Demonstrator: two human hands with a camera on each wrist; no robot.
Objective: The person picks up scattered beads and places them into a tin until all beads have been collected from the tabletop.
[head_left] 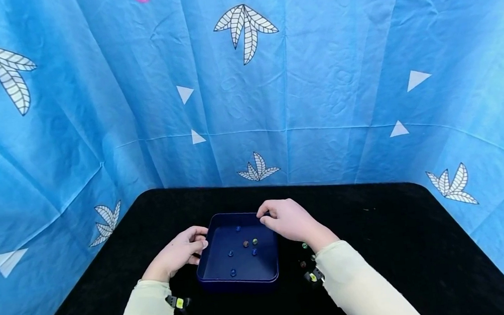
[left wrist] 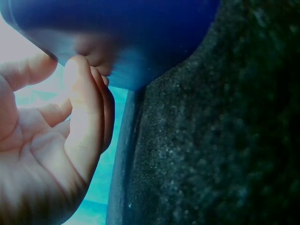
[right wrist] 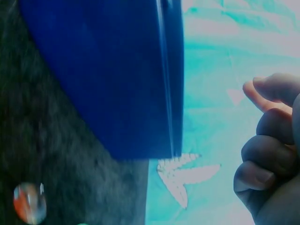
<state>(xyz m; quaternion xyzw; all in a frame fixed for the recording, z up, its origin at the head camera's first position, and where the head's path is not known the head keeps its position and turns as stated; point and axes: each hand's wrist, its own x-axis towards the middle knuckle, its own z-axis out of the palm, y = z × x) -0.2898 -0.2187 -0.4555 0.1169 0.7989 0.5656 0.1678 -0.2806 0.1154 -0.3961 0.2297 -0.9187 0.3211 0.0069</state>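
A dark blue square tin [head_left: 238, 280] sits on the black tabletop with several glass marbles spread over its floor. Among them are blue marbles, a yellow-green marble [head_left: 255, 241] and a brownish marble [head_left: 246, 244]. My left hand [head_left: 181, 251] holds the tin's left side, fingertips against the outer wall [left wrist: 154, 42] and thumb up by the rim. Above the tin's far right corner is my right hand [head_left: 289, 219]. Its thumb and index fingertips [right wrist: 258, 82] come together, the other fingers are curled, and no marble shows between them.
To the right of the tin, a green marble [head_left: 304, 245] and a brownish marble [head_left: 303, 264] lie on the black cloth [head_left: 377, 246], close to my right forearm. A blue patterned curtain [head_left: 318, 96] hangs behind the table and at both sides.
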